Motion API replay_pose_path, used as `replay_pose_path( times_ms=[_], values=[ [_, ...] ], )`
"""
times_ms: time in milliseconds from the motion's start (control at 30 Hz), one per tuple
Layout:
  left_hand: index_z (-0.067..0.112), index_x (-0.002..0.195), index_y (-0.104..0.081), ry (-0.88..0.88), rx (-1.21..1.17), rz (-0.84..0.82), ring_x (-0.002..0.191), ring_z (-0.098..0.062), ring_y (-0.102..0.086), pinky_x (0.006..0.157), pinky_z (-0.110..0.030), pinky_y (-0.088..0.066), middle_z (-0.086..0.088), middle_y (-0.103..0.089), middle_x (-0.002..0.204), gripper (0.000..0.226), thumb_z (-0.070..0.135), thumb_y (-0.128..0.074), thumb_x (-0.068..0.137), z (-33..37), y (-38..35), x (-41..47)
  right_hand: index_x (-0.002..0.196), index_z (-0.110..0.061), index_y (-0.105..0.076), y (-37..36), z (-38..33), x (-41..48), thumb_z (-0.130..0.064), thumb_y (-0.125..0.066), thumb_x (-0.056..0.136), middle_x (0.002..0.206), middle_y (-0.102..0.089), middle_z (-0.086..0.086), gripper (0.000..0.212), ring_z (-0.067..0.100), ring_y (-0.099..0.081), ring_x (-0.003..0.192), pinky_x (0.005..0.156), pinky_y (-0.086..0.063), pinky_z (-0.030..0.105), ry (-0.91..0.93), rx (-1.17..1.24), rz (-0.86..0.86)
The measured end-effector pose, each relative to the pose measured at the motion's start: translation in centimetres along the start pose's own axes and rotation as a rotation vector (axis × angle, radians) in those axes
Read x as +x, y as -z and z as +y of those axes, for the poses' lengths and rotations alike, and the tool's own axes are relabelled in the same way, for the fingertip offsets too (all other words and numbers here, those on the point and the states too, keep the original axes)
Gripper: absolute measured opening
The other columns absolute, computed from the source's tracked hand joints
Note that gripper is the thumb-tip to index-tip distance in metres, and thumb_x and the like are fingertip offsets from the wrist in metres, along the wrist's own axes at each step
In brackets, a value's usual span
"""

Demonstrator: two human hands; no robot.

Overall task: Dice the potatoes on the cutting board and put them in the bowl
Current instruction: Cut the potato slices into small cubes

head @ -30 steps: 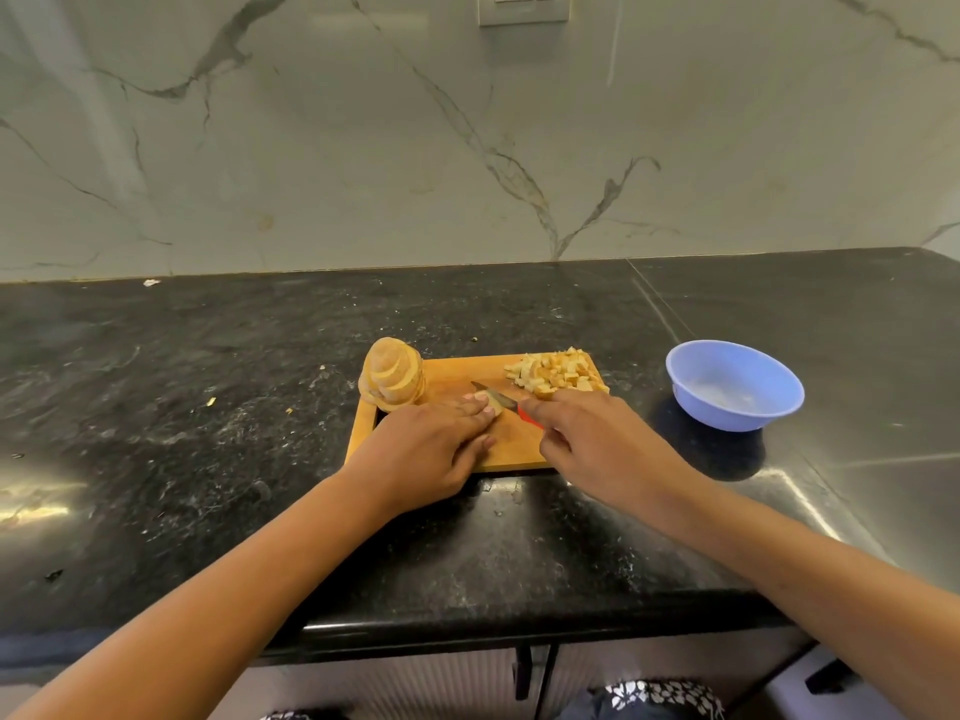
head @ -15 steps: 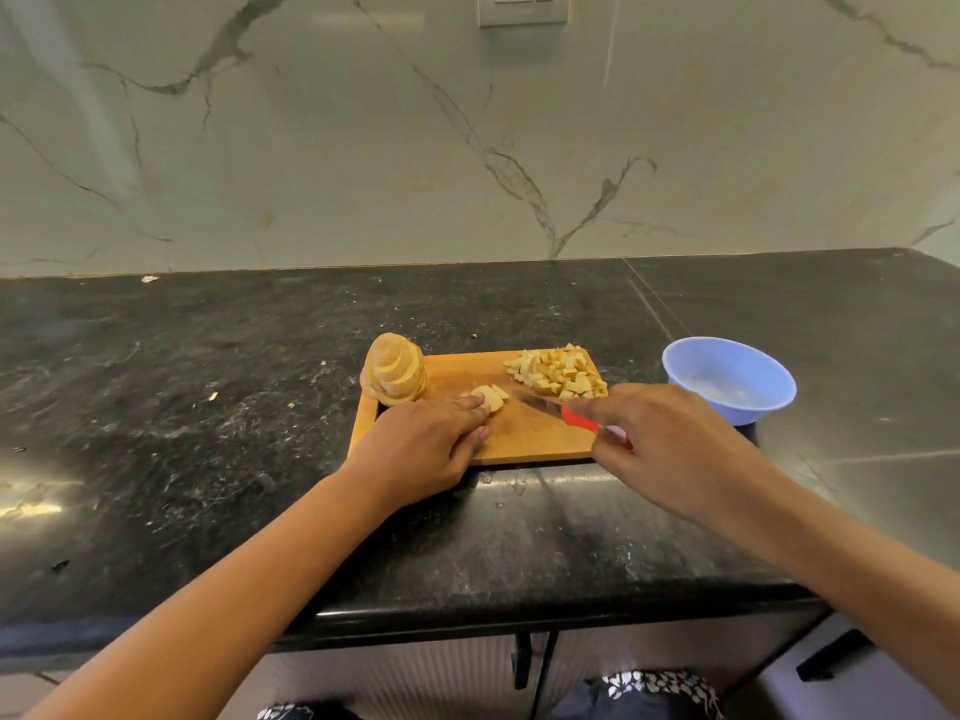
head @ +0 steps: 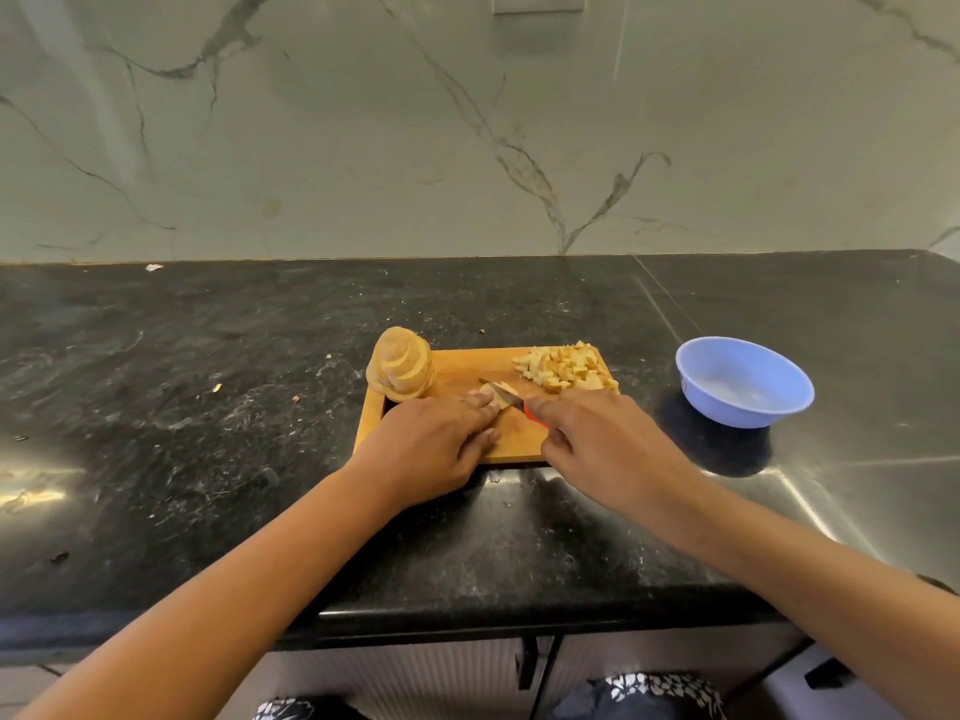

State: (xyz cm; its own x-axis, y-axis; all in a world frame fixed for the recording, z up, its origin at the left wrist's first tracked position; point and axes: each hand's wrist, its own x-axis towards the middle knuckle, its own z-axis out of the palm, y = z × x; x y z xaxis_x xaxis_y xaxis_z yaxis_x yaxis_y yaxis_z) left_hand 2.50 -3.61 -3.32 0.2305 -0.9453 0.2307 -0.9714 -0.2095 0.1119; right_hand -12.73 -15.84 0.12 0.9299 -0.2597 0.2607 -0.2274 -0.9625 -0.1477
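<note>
A wooden cutting board (head: 462, 368) lies on the black counter. A stack of potato slices (head: 401, 364) stands at its far left corner, and a heap of diced potato (head: 566, 367) fills its far right corner. My left hand (head: 434, 444) presses a few slices (head: 491, 394) flat on the board with its fingertips. My right hand (head: 597, 441) grips a red-handled knife (head: 506, 393), its blade resting across those slices. A light blue bowl (head: 744, 381) stands to the right of the board, with no potato visible inside.
The black stone counter (head: 208, 407) carries small crumbs left of the board. A marble wall (head: 467, 122) rises behind it. The counter's front edge runs below my forearms, with cabinet doors underneath.
My right hand, drawn back toward the bowl half a second ago, has returned left with the knife, and the blade is over the slices again. The left hand stays put.
</note>
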Motion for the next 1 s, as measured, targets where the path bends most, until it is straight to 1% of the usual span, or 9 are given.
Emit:
replay_pose_path(
  times_ms=[133, 233, 333, 433, 500, 633, 767, 867, 1000],
  values=[
    [0.019, 0.139, -0.048, 0.009, -0.001, 0.007, 0.132, -0.010, -0.042, 0.098, -0.028, -0.043, 0.003, -0.045, 0.143, 0.057, 0.043, -0.027, 0.091, 0.1, 0.0, 0.0, 0.145, -0.021, -0.038, -0.5, 0.2, -0.4, -0.019, -0.042, 0.094, 0.098, -0.057, -0.001, 0.050, 0.013, -0.046, 0.083, 0.068, -0.032, 0.023, 0.004, 0.009, -0.022],
    [0.021, 0.139, -0.048, 0.006, 0.000, 0.013, 0.133, -0.008, -0.041, 0.098, -0.026, -0.042, 0.005, -0.044, 0.144, 0.049, 0.040, -0.031, 0.097, -0.1, -0.2, 0.1, 0.149, -0.023, -0.028, 0.1, 0.1, -2.4, -0.024, -0.039, 0.097, 0.087, -0.043, -0.009, 0.053, 0.010, -0.040, 0.079, 0.064, -0.033, 0.022, 0.000, -0.001, -0.060],
    [0.021, 0.135, -0.053, 0.020, -0.005, 0.036, 0.128, -0.008, -0.047, 0.093, -0.025, -0.044, 0.007, -0.048, 0.141, 0.043, 0.038, -0.036, 0.099, -0.2, -0.3, 0.0, 0.150, -0.026, -0.023, 1.2, -0.1, -4.5, -0.026, -0.036, 0.098, 0.074, -0.029, -0.014, 0.053, 0.008, -0.036, 0.071, 0.052, -0.026, 0.018, -0.012, -0.029, -0.111],
    [0.017, 0.123, -0.064, 0.005, -0.045, 0.082, 0.117, -0.015, -0.058, 0.089, -0.031, -0.050, 0.002, -0.062, 0.128, 0.056, 0.045, -0.027, 0.091, -0.3, -0.3, -0.2, 0.147, -0.030, -0.030, 2.1, 0.4, -5.1, -0.026, -0.039, 0.097, 0.074, -0.034, -0.014, 0.051, 0.007, -0.039, 0.070, 0.053, -0.028, 0.017, -0.020, -0.023, -0.090],
    [0.016, 0.120, -0.066, 0.001, -0.041, 0.090, 0.115, -0.016, -0.060, 0.088, -0.032, -0.052, 0.001, -0.064, 0.124, 0.059, 0.045, -0.026, 0.089, -0.4, -0.3, -0.3, 0.143, -0.033, -0.038, 2.6, 0.5, -5.0, -0.025, -0.042, 0.095, 0.075, -0.040, -0.013, 0.049, 0.010, -0.045, 0.072, 0.060, -0.038, 0.022, -0.043, -0.007, -0.064],
    [0.018, 0.127, -0.061, 0.007, -0.008, 0.076, 0.119, -0.015, -0.057, 0.086, -0.031, -0.051, 0.003, -0.058, 0.132, 0.066, 0.050, -0.018, 0.088, -0.2, -0.1, -0.4, 0.139, -0.029, -0.047, 2.6, 0.1, -4.0, -0.021, -0.048, 0.093, 0.079, -0.049, -0.010, 0.046, 0.011, -0.049, 0.068, 0.061, -0.043, 0.027, -0.060, 0.036, 0.028],
    [0.020, 0.134, -0.054, 0.022, 0.021, 0.059, 0.123, -0.014, -0.053, 0.087, -0.031, -0.050, 0.004, -0.050, 0.140, 0.069, 0.052, -0.014, 0.088, -0.3, -0.1, -0.4, 0.140, -0.025, -0.046, 1.3, -0.4, -2.5, -0.019, -0.046, 0.094, 0.083, -0.047, -0.009, 0.047, 0.013, -0.050, 0.072, 0.067, -0.047, 0.029, -0.033, 0.037, 0.045],
    [0.020, 0.137, -0.050, 0.026, 0.042, 0.021, 0.129, -0.012, -0.047, 0.095, -0.029, -0.045, 0.005, -0.047, 0.143, 0.059, 0.046, -0.022, 0.092, -0.3, -0.1, -0.3, 0.142, -0.024, -0.043, 0.6, -0.6, -1.7, -0.020, -0.044, 0.095, 0.085, -0.046, -0.008, 0.047, 0.012, -0.047, 0.077, 0.069, -0.043, 0.028, -0.017, 0.043, 0.036],
    [0.019, 0.137, -0.050, 0.018, 0.040, 0.037, 0.129, -0.012, -0.047, 0.095, -0.029, -0.044, 0.004, -0.047, 0.142, 0.050, 0.041, -0.030, 0.097, -0.3, -0.1, -0.3, 0.143, -0.023, -0.040, 0.3, -0.7, -1.1, -0.021, -0.042, 0.096, 0.088, -0.045, -0.006, 0.048, 0.010, -0.042, 0.079, 0.066, -0.034, 0.024, -0.002, 0.006, 0.029]
  ],
)
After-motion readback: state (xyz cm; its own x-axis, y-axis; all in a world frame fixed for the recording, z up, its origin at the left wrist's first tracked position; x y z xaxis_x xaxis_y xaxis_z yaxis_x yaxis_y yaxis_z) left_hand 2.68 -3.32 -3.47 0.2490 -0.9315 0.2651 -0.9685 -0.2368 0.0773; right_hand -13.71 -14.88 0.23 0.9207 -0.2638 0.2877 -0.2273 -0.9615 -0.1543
